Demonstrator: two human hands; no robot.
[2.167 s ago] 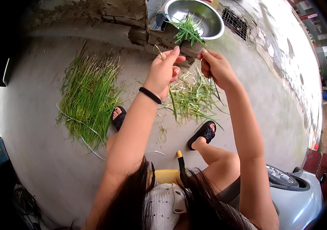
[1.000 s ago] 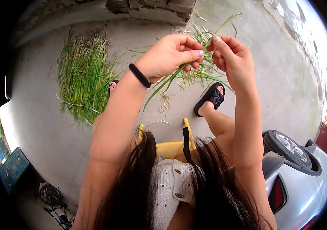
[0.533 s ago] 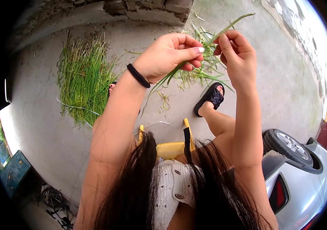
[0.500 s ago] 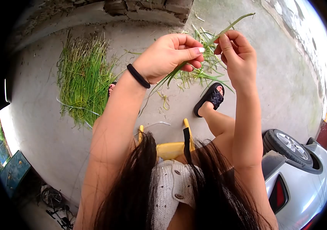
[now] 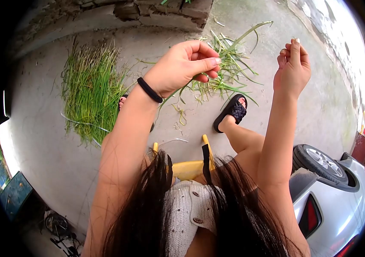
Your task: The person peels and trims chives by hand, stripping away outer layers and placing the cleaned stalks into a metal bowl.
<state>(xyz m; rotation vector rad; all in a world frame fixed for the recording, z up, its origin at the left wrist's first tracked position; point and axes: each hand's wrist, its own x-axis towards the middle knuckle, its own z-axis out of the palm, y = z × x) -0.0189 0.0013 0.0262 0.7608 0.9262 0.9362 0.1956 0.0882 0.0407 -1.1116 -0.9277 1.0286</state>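
My left hand (image 5: 189, 66), with a black band (image 5: 150, 90) on its wrist, is closed on a long green onion (image 5: 244, 35) whose leaf sticks out to the upper right; its other end trails below the palm. Up and to the right, apart from the stalk, my right hand (image 5: 293, 68) has thumb and fingers pinched together. Whatever is between those fingertips is too small to make out. Under the left hand lies a loose heap of green trimmings (image 5: 229, 79). A big bundle of green onions (image 5: 89, 85) lies on the floor at left.
A white cord (image 5: 84, 123) crosses the bundle. My sandalled foot (image 5: 233, 112) stands near the trimmings, and a yellow stool (image 5: 187, 169) is below me. A broken brick ledge (image 5: 165, 15) runs along the far side. A silver toy car (image 5: 341, 214) stands at right.
My right hand has let go of the stalk's leaf and moved right, away from it. My left hand has shifted slightly left, still gripping the green onion.
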